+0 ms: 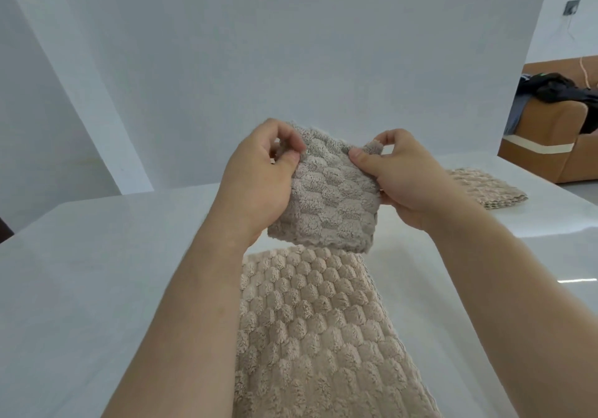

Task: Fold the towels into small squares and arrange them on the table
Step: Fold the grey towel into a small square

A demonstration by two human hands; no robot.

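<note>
Two hands (259, 178) (407, 178) pinching grey towel (333, 197), glossy white table (97, 255), white walls (291, 45)

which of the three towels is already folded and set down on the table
The beige towel at the far right: a compact layered stack. The grey towel is held up by both hands; the near beige towel lies spread out.

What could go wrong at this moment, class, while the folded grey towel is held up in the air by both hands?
The grey towel is pinched only at its top corners by the left hand and right hand, so its folds might drop open. Lowered straight down, it may land on the beige towel, not the bare table.
</note>
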